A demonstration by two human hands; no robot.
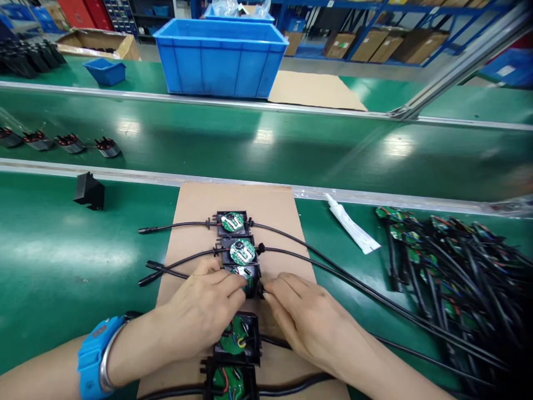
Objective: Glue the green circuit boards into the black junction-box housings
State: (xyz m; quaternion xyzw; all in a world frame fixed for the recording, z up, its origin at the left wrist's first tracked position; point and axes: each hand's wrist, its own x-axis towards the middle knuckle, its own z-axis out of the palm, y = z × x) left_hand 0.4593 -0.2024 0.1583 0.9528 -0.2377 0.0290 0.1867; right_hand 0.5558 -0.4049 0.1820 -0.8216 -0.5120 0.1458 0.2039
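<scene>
while hands (pixel 210 303) (pixel 306 311) flank housing (pixel 251 280), seemingly touching it

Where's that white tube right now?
In the head view, the white tube lies on the green bench, right of the cardboard and left of the black cable pile.

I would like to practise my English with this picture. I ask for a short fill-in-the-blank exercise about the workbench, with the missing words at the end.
1. The black cases in the column on the cardboard sheet number ____.
2. Counting from the far end, the left hand and the right hand meet at the ____ case.
3. The white tube lies to the ____ of the cardboard sheet.
4. The wide wristband is coloured ____.

Missing words: five; third; right; blue.
</scene>
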